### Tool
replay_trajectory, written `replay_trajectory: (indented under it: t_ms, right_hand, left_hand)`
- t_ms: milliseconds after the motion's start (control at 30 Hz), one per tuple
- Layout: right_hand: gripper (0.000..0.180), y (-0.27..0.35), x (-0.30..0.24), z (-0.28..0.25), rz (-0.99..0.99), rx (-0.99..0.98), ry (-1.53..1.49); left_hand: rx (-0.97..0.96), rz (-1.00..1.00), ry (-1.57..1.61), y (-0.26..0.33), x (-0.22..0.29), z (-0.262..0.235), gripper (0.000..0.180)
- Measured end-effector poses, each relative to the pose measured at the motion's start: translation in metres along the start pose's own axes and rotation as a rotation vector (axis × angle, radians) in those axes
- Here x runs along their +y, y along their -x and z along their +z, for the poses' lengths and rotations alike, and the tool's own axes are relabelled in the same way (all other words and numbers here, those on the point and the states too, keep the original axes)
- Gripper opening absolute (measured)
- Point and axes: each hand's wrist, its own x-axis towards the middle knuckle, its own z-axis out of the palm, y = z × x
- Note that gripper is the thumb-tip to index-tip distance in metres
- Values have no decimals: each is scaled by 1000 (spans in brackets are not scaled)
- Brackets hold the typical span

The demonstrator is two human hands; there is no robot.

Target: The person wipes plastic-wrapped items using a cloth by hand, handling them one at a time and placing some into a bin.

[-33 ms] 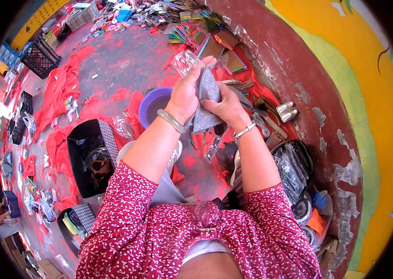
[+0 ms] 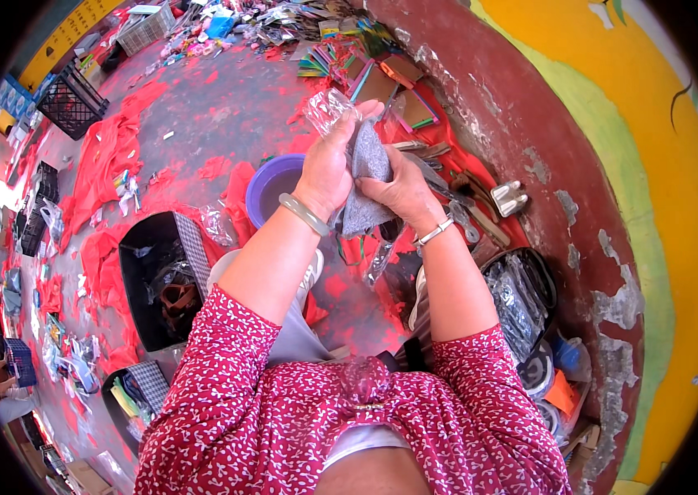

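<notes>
Bundle [image 2: 372,161] in left hand [image 2: 329,165], right hand [image 2: 406,191] | basin rim [image 2: 255,186] below | wall [image 2: 522,107] apart

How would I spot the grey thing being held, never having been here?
Start at the dark-red lower wall on the right, then look left to the left hand and right hand, close together. Between them is the grey piece, its speckled, matte surface unlike the shiny clear plastic beside it.

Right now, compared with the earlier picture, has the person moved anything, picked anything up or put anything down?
Nothing visibly moved, and nothing was taken up or released. The left hand and right hand still hold the grey speckled piece, with crinkled clear plastic by the left thumb. The round purple basin stayed put.
</notes>
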Motion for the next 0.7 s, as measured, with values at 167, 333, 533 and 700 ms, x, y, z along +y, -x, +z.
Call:
replay_trajectory:
  t_ms: [167, 333, 533, 700]
  right_hand:
    - [50, 1, -4, 0, 47, -76, 92]
    - [51, 10, -12, 3, 141, -114, 150]
    - [49, 13, -11, 5, 25, -77, 238]
    - [47, 16, -12, 8, 6, -10, 181]
  left_hand:
    - [41, 126, 139, -21, -7, -38, 38]
    - [182, 152, 231, -13, 25, -15, 32]
    - [212, 182, 224, -14, 30, -22, 31]
    - [211, 178, 229, -14, 32, -21, 34]
